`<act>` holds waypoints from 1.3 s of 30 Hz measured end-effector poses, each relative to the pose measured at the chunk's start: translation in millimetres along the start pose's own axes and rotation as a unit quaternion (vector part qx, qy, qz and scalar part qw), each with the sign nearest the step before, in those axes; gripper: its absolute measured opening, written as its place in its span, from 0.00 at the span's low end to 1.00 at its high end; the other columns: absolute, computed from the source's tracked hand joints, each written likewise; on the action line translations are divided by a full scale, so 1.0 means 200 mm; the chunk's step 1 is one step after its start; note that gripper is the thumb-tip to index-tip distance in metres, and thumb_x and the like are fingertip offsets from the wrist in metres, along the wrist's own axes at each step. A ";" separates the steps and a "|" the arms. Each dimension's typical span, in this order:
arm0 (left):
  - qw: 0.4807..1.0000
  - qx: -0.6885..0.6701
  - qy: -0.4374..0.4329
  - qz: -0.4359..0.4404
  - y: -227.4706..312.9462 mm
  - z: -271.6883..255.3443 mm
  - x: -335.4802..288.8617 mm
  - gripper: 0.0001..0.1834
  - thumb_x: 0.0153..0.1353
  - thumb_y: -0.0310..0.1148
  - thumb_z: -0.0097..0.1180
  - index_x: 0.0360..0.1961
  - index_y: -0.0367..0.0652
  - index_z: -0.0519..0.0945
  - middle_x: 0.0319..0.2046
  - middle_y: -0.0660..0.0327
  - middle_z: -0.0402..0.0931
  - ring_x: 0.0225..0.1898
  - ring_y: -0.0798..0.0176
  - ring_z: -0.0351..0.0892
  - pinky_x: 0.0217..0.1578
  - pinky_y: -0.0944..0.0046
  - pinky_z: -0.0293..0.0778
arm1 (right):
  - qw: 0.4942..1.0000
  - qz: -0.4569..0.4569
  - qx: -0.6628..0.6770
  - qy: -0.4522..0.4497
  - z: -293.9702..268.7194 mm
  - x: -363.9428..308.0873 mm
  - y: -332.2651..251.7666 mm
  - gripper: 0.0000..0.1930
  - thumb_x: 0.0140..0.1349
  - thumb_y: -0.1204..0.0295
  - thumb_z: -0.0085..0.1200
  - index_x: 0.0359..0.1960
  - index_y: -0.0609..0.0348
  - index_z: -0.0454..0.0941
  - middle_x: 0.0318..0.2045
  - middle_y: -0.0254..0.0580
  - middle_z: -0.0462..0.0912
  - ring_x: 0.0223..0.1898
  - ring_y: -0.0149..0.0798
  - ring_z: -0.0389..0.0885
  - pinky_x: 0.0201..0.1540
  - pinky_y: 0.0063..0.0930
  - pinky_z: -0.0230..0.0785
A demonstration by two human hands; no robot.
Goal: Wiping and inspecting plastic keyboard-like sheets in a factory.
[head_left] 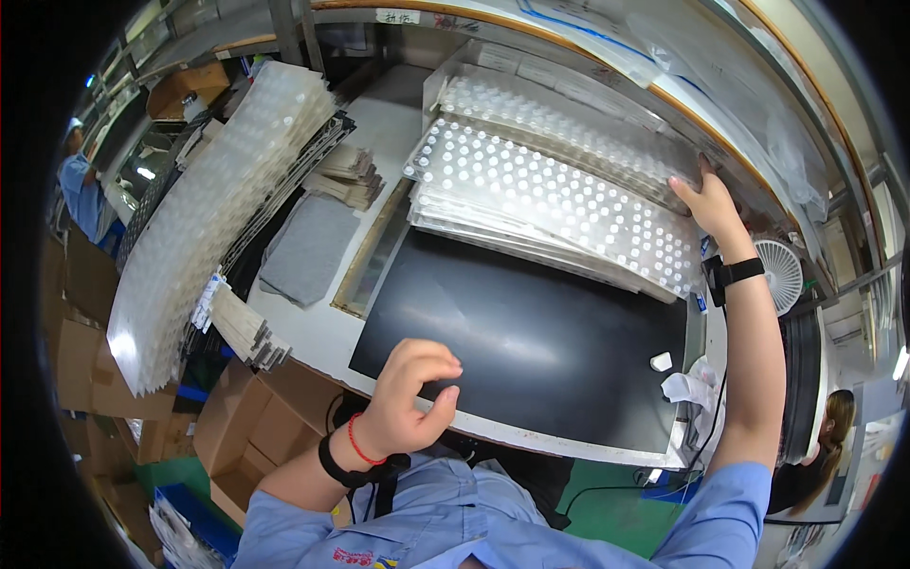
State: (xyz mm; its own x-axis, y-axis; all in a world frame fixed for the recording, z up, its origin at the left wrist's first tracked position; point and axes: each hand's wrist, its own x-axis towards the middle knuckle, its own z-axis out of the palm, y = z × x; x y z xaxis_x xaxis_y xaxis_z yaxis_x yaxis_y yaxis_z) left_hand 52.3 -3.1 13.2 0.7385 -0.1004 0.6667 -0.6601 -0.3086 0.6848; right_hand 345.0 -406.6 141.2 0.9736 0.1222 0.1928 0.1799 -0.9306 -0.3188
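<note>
My left hand hovers over the near left edge of the black mat. Its fingers are loosely curled, the thumb stands apart, and nothing is between them. At the far right, my right hand grips the right end of a rear stack of clear plastic sheets. Its thumb lies on the near side; some of its fingers are hidden. In front of that stack lies another pile of clear sheets with rows of round white dots, overlapping the mat's far edge.
A tall, curved stack of translucent sheets stands on the left, with grey pads beside it. Cardboard boxes sit below left. A small white piece, crumpled white material and a fan are at right. A shelf overhangs the back.
</note>
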 end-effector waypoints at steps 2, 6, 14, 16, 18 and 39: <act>0.997 -0.025 -0.065 -0.035 0.05 -0.04 0.09 0.18 0.52 0.18 0.58 0.46 0.38 0.75 0.44 0.50 0.75 0.41 0.55 0.76 0.44 0.60 0.74 | 1.000 -0.012 -0.017 0.014 -0.04 -0.03 -0.02 0.47 0.60 0.49 0.64 0.68 0.79 0.60 0.65 0.74 0.67 0.70 0.62 0.63 0.70 0.41 0.58; 0.989 0.039 -0.139 0.033 0.15 -0.14 0.39 0.17 0.55 0.23 0.59 0.47 0.38 0.77 0.52 0.48 0.73 0.54 0.51 0.74 0.52 0.59 0.72 | 0.978 -0.147 -0.143 0.037 0.00 -0.12 -0.17 0.46 0.57 0.52 0.68 0.70 0.69 0.62 0.62 0.66 0.72 0.67 0.62 0.67 0.69 0.46 0.60; 0.968 0.166 -0.187 -0.010 -0.08 -0.03 1.09 0.19 0.66 0.39 0.58 0.54 0.40 0.77 0.52 0.56 0.77 0.52 0.57 0.76 0.52 0.61 0.72 | 0.957 -0.128 -0.260 0.000 -0.03 -0.08 -0.39 0.42 0.51 0.58 0.71 0.67 0.61 0.67 0.57 0.54 0.77 0.62 0.56 0.72 0.62 0.47 0.68; 0.947 0.248 -0.202 -0.003 -0.23 0.03 1.23 0.20 0.67 0.39 0.57 0.55 0.40 0.79 0.54 0.50 0.78 0.57 0.48 0.76 0.57 0.54 0.72 | 0.937 -0.261 -0.205 0.104 0.01 -0.15 -0.44 0.38 0.52 0.61 0.70 0.64 0.61 0.70 0.57 0.53 0.77 0.60 0.55 0.73 0.60 0.46 0.69; 0.935 0.279 -0.220 -0.019 -0.30 0.09 1.31 0.20 0.67 0.39 0.56 0.55 0.40 0.79 0.54 0.48 0.78 0.58 0.46 0.76 0.58 0.52 0.71 | 0.956 -0.234 -0.171 0.051 0.05 -0.19 -0.51 0.36 0.54 0.59 0.69 0.62 0.63 0.72 0.59 0.55 0.75 0.61 0.57 0.72 0.61 0.46 0.68; 0.847 0.329 -0.410 -0.085 -0.01 -0.05 1.49 0.32 0.71 0.50 0.53 0.65 0.37 0.71 0.61 0.45 0.74 0.60 0.50 0.76 0.60 0.56 0.72 | 0.960 -0.235 -0.059 -0.139 0.05 -0.22 -0.43 0.37 0.64 0.51 0.61 0.66 0.65 0.68 0.62 0.62 0.72 0.64 0.59 0.69 0.66 0.43 0.63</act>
State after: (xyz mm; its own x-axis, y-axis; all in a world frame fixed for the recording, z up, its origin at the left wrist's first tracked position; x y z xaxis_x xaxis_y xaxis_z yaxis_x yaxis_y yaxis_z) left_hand 272.7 -22.8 213.0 0.8401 -0.5411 -0.0379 -0.5148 -0.8173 0.2588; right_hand 289.0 -329.3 150.7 0.7919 0.6099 0.0290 0.6070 -0.7811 -0.1466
